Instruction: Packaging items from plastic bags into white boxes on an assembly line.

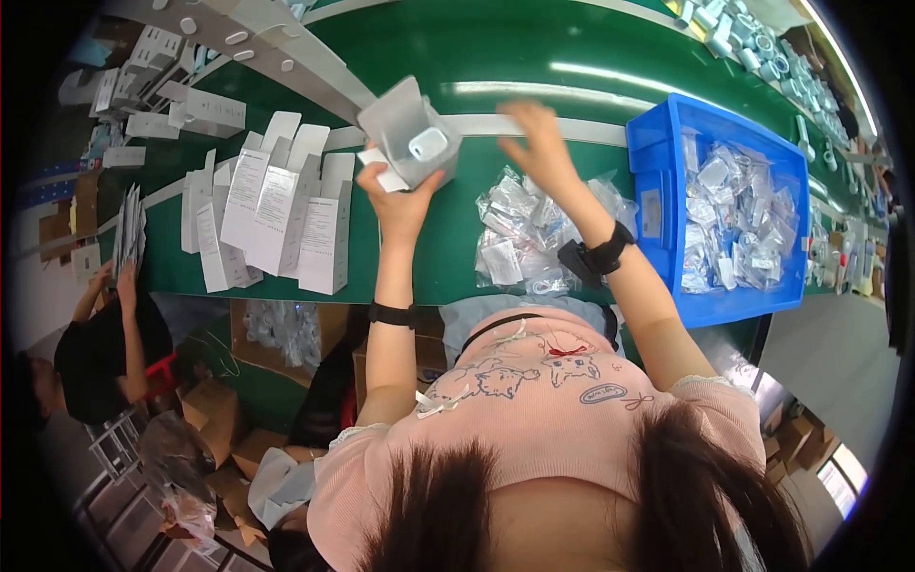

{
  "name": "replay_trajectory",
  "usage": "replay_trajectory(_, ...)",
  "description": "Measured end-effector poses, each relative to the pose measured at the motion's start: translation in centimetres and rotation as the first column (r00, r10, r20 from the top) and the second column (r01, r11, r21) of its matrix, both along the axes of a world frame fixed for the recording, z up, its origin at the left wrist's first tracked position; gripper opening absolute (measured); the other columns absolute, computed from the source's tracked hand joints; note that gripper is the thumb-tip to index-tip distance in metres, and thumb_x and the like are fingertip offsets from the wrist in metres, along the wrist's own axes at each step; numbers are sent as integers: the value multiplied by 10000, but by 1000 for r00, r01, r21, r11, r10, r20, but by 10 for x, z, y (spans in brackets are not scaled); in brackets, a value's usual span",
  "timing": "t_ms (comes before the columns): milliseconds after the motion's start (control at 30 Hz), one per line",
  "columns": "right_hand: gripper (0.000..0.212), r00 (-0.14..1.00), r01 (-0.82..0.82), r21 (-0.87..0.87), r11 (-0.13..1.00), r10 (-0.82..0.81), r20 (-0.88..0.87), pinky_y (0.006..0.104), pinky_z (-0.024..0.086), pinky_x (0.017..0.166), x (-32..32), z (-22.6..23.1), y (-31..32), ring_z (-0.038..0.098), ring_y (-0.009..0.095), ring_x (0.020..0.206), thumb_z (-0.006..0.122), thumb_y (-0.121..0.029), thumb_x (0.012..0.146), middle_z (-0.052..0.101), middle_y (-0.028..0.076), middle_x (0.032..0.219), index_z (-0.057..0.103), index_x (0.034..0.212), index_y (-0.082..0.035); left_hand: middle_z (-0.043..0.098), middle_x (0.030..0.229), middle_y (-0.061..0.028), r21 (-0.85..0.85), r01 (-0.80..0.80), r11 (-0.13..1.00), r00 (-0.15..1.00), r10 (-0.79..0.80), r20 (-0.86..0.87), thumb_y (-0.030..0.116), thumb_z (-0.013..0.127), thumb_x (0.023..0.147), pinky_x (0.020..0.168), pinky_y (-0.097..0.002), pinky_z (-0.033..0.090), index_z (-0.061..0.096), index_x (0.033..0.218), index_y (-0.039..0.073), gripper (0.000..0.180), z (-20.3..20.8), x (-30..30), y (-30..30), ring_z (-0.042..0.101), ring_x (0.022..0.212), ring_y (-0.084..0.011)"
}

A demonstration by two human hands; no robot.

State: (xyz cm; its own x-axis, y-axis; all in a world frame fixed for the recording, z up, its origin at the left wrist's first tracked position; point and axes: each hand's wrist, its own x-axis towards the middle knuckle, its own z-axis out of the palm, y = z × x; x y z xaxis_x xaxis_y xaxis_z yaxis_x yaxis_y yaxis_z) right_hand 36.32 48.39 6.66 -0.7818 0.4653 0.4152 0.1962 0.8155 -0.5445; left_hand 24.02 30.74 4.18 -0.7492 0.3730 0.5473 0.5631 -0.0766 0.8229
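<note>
My left hand (pixel 400 202) grips a white carton (pixel 444 167) with its top flap standing up. A white rounded piece (pixel 428 144) shows at the carton's opening. My right hand (pixel 539 143) is in the air to the right of the carton, somewhat smeared by motion, thumb and fingers apart with nothing seen in them. Below it, a heap of clear plastic bags (pixel 510 234) with small parts lies on the green table (pixel 400 278). Left of my left hand stand several white cartons (pixel 286 214) with raised flaps.
A blue bin (pixel 653 205) of bagged parts stands at the right. Along the far right lie many pale plastic pieces (pixel 753 48). A metal rail (pixel 276 48) crosses the far left, with more cartons (pixel 212 110) beyond. At the left edge a person (pixel 105 353) handles flat sheets (pixel 131 229).
</note>
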Motion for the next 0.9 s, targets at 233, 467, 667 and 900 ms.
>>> replay_trajectory(233, 362, 892, -176, 268, 947, 38, 451, 380, 400, 805, 21, -55, -9, 483, 278, 975, 729, -108, 568, 532, 86, 1015, 603, 906, -93, 265, 1294, -187, -128, 44, 991, 997, -35, 73, 133, 782, 602, 913, -354, 351, 337, 1118, 64, 685, 9, -5, -32, 375, 1139, -262)
replay_trajectory(467, 234, 969, -213, -494, 843, 118, -216, 298, 461, 682, 6, 40, -21, 570, 250, 796, 671, 6, 620, 580, 91, 866, 591, 834, -43, 479, 1161, -228, -353, -44, 935, 966, 129, 223, 103, 711, 640, 748, -324, 414, 622, 719, 5, 154, 48, -15, -36, 526, 968, -301)
replay_trajectory(667, 235, 746, -507, 168, 845, 529, -406, 288, 478, 628, -46, 79, -54, 580, 246, 772, 633, 42, 625, 579, 112, 881, 586, 842, -34, 601, 940, -209, -274, -103, 956, 952, 175, 251, 79, 697, 638, 652, -287, 402, 613, 672, -29, 141, 42, -34, -32, 576, 868, -252)
replay_trajectory(900, 159, 622, -603, 355, 714, 700, -351, 301, 482, 612, -63, 67, -67, 578, 242, 746, 593, -8, 657, 574, 86, 882, 591, 813, -38, 573, 1017, -194, -169, -52, 984, 908, 117, 403, 9, 665, 650, 679, -240, 395, 622, 704, -50, 91, 40, -40, -36, 545, 831, -148)
